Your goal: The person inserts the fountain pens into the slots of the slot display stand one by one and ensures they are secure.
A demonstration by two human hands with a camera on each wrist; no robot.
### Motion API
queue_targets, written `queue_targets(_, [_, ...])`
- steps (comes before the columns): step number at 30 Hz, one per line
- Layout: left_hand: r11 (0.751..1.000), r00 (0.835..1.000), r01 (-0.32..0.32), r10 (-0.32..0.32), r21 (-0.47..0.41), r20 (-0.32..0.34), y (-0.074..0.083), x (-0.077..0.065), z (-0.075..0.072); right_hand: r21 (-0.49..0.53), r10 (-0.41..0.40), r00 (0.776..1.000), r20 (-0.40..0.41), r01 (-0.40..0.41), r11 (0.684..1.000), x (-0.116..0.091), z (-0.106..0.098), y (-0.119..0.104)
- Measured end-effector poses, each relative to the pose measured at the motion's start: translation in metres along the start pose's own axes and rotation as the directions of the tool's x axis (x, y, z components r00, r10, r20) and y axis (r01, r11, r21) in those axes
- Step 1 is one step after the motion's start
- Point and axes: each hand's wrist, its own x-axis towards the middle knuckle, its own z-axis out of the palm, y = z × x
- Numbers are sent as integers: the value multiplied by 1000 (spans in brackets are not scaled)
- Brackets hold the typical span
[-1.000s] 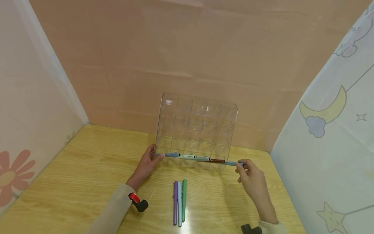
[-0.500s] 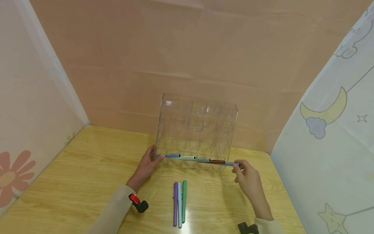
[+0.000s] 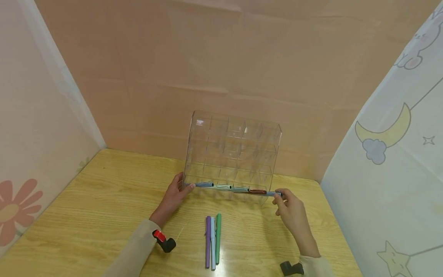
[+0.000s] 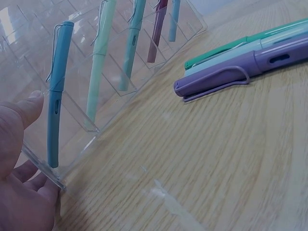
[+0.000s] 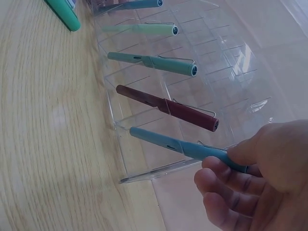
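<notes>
wooden table [image 3: 104, 207], right hand [image 3: 294, 215] pinching a blue pen [image 5: 185, 147], cap between thumb and fingers, barrel in the bottom row of a clear rack [image 3: 232, 148], left hand [image 3: 174, 196] gripping its opposite side

a clear acrylic rack [image 3: 232, 156], divided into rows of small compartments, stands mid-frame in the head view, its lower left corner gripped by the left hand [image 3: 174, 194]. capped pens fill its bottom row, clips uppermost: a blue pen [image 4: 59, 72], a pale mint pen [image 4: 98, 67], a teal pen [image 4: 131, 53] and a dark red pen [image 5: 166, 107]. at the row's right end, the right hand [image 3: 293, 211] pinches a light blue pen [image 5: 163, 140] by its cap, its lower end inside the last compartment.
</notes>
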Motion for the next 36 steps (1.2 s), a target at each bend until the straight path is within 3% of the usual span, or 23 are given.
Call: queue_targets(36, [999,1000,18,-18,33,-1,1,0,0,-51,-61,998,-24,59,997,2,7,2])
